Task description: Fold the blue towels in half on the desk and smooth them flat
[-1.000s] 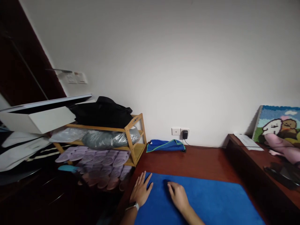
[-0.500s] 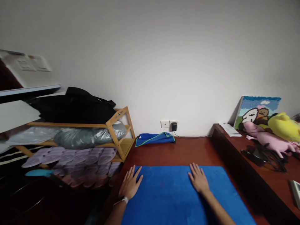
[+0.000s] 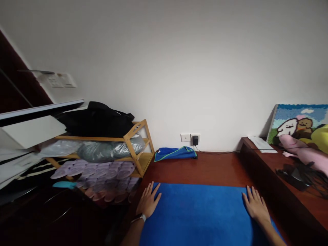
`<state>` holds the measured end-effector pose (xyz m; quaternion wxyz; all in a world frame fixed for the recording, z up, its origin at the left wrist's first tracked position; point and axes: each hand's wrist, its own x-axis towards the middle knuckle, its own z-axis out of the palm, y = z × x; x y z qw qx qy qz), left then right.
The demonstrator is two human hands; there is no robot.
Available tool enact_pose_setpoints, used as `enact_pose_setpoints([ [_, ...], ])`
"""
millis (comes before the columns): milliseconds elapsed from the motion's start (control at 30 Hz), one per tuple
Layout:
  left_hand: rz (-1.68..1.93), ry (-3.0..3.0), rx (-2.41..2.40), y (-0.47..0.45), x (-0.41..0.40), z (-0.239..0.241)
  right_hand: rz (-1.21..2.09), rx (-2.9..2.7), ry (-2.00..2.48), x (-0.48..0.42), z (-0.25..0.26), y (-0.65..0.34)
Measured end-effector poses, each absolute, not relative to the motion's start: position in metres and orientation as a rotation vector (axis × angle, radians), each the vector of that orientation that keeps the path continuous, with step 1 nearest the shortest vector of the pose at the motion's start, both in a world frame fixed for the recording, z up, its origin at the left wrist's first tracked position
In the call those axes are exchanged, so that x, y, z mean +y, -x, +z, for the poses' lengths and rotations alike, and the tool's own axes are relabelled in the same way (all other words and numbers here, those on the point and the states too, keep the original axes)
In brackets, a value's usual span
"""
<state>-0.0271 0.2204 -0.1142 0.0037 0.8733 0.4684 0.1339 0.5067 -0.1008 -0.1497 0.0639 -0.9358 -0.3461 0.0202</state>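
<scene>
A blue cloth lies spread flat on the reddish-brown wooden tabletop. On its far left corner rests my left hand, palm down with fingers spread, a watch on the wrist. My right hand lies flat on the far right corner, fingers stretched out. Neither hand grips anything. The cloth's near edge falls outside the view. Behind it, against the wall, sits a folded blue cloth with green edging.
A black plug adapter sits in the wall socket, its cord running right. On the raised ledge at right are a pink plush toy, a dog picture and dark cables. Left stands a wooden rack with purple slippers and a black bag.
My right hand has slid rightward across the cloth to its far right corner. My left hand stays on the left corner. The view has turned slightly left.
</scene>
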Motion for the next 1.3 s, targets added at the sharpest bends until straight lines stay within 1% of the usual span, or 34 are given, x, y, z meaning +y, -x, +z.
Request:
enact_pose_setpoints([
  [200,0.401,-2.713,1.482,0.028,0.216,-0.111,0.082,-1.121,2.86,-0.104,-0.156,-0.517],
  [267,0.402,-2.714,1.482,0.028,0.215,-0.11,0.102,-1.169,2.89,-0.103,-0.15,-0.518],
  [367,0.408,-2.716,1.474,0.028,0.214,-0.108,0.149,-1.08,2.991,-0.089,-0.125,-0.502],
  [433,0.402,-2.705,1.481,0.027,0.213,-0.107,0.081,-1.08,2.982,-0.068,-0.102,-0.467],
  [467,0.397,-2.698,1.485,0.027,0.213,-0.107,-0.007,-1.174,2.912,-0.054,-0.091,-0.442],
  [500,0.393,-2.693,1.487,0.027,0.213,-0.106,-0.016,-1.308,2.816,-0.038,-0.08,-0.411],
  [567,0.394,-2.687,1.485,0.027,0.213,-0.105,0.071,-1.543,2.538,-0.005,-0.066,-0.341],
  [667,0.403,-2.684,1.483,0.028,0.214,-0.106,0.244,-1.813,2.14,0.036,-0.06,-0.247],
  [767,0.4,-2.684,1.482,0.031,0.218,-0.11,0.359,-1.84,2.06,0.054,-0.067,-0.212],
  [833,0.406,-2.688,1.476,0.032,0.22,-0.114,0.368,-1.799,2.111,0.05,-0.076,-0.229],
  [900,0.421,-2.692,1.472,0.032,0.222,-0.116,0.325,-1.736,2.197,0.031,-0.087,-0.272],
  [1033,0.435,-2.695,1.476,0.03,0.222,-0.115,0.188,-1.493,2.512,-0.037,-0.114,-0.396],
  [1133,0.414,-2.689,1.481,0.029,0.224,-0.115,0.137,-1.17,2.762,-0.088,-0.133,-0.478],
  [1200,0.403,-2.681,1.481,0.029,0.227,-0.116,0.122,-1.097,2.785,-0.109,-0.143,-0.51],
  [1300,0.399,-2.696,1.473,0.031,0.232,-0.12,0.099,-1.121,2.756,-0.118,-0.151,-0.524],
])
